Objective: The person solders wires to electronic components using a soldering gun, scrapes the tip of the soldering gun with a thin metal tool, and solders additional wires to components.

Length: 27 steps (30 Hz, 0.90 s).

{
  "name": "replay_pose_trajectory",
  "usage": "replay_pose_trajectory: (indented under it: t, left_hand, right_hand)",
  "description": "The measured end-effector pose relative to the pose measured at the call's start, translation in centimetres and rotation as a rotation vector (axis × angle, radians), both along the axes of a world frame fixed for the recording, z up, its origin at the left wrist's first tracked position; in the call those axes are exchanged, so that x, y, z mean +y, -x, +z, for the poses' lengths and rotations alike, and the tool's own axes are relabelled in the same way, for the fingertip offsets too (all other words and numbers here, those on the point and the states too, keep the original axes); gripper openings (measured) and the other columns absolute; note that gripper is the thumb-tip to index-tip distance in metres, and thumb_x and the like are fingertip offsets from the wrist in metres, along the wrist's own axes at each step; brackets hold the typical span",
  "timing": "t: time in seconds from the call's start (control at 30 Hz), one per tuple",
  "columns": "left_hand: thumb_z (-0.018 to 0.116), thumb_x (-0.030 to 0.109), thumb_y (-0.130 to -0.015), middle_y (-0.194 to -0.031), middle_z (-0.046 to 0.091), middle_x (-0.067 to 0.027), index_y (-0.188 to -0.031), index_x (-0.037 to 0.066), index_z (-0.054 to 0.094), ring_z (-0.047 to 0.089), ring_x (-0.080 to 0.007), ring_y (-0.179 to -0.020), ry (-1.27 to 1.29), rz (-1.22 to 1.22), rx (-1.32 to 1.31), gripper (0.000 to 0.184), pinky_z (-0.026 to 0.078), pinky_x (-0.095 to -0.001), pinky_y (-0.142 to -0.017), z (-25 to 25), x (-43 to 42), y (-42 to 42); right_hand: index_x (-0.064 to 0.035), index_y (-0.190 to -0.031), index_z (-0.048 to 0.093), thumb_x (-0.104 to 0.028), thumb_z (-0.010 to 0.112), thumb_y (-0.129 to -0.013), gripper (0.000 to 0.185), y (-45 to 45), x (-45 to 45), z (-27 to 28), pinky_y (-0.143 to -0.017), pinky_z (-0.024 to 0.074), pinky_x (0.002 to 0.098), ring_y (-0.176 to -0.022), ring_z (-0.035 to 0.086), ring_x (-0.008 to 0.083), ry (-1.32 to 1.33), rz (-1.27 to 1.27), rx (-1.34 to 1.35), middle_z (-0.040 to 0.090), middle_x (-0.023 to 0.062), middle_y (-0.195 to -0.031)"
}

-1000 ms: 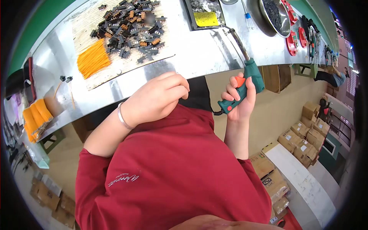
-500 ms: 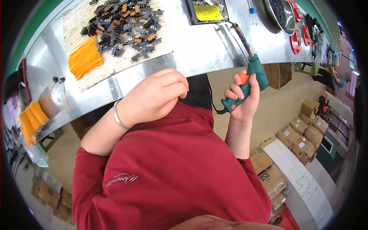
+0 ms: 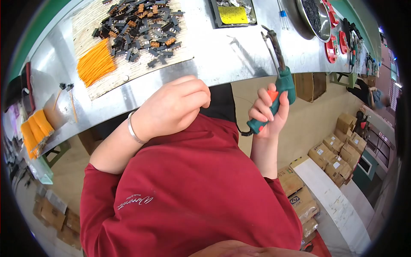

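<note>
My right hand [image 3: 269,109] is wrapped round the handle of a green soldering gun [image 3: 286,88] with an orange trigger. Its dark tip points up and away, just above the bench, short of a black tray [image 3: 217,17] holding a yellow sponge [image 3: 232,15]. Close to my chest, at the bench's near edge, my left hand [image 3: 180,103] has its fingers curled in; whatever they may hold is hidden. Beyond it lie a bundle of orange wires [image 3: 95,63] and a heap of small black switches [image 3: 141,32], both on a pale board [image 3: 171,58].
On the right of the metal bench [image 3: 214,70] stand a steel bowl [image 3: 303,19] of dark bits and red dishes [image 3: 330,49]. More orange wires [image 3: 37,132] hang at the left edge. Cardboard boxes [image 3: 338,156] stack on the floor; another person [image 3: 372,94] is far right.
My right hand has shifted slightly down and left with the soldering gun, whose tip has come away from the sponge tray. My left hand stays put.
</note>
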<state>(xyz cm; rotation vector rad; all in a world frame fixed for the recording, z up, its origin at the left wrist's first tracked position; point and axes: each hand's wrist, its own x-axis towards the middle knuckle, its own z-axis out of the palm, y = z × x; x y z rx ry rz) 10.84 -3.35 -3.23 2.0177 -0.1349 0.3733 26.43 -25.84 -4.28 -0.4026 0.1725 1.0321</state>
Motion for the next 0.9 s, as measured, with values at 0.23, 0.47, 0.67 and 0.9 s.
replay_pose_trajectory:
  t: [0.23,0.47,0.67,0.9]
  left_hand:
    - [0.058,-0.009,-0.07,-0.084,0.054,-0.0101,-0.079,0.003,0.054,0.056,-0.0288,-0.08,-0.043,0.014,-0.014,0.016,0.049,-0.0366,-0.07,-0.1,-0.3,0.1]
    - [0.055,-0.012,-0.065,-0.083,0.057,-0.0102,-0.079,0.003,0.055,0.058,-0.0291,-0.079,-0.061,0.057,-0.05,0.02,0.05,-0.0357,-0.07,-0.3,-0.7,0.5]
    - [0.057,-0.009,-0.068,-0.086,0.057,-0.0092,-0.081,0.004,0.055,0.057,-0.0285,-0.081,-0.106,0.065,-0.064,0.019,0.05,-0.0362,-0.071,-0.4,-0.9,0.8]
    - [0.057,-0.009,-0.069,-0.086,0.057,-0.0087,-0.082,0.004,0.056,0.057,-0.028,-0.083,-0.126,0.072,-0.06,0.018,0.049,-0.036,-0.073,-0.6,-1.1,1.3]
  right_hand:
    - [-0.0078,-0.106,0.045,-0.033,0.05,-0.1,0.027,1.9,0.3,1.4,-0.044,0.0393,0.0197,-0.047,0.046,0.0052,-0.317,0.156,-0.018,0.047,0.0057,-0.082]
    - [-0.0084,-0.099,0.042,-0.029,0.051,-0.1,0.023,2.7,0.6,2.0,-0.046,0.0439,0.022,-0.046,0.046,0.0061,-0.462,0.231,0.071,0.051,0.0072,-0.082]
    - [-0.0082,-0.097,0.042,-0.027,0.052,-0.1,0.021,3.4,0.6,2.3,-0.045,0.0445,0.0226,-0.046,0.045,0.0064,-0.501,0.199,0.212,0.049,0.0064,-0.078]
    - [-0.007,-0.104,0.045,-0.029,0.05,-0.1,0.023,3.4,0.3,3.1,-0.045,0.0415,0.0205,-0.046,0.043,0.006,-0.386,0.192,0.068,0.05,0.0055,-0.081]
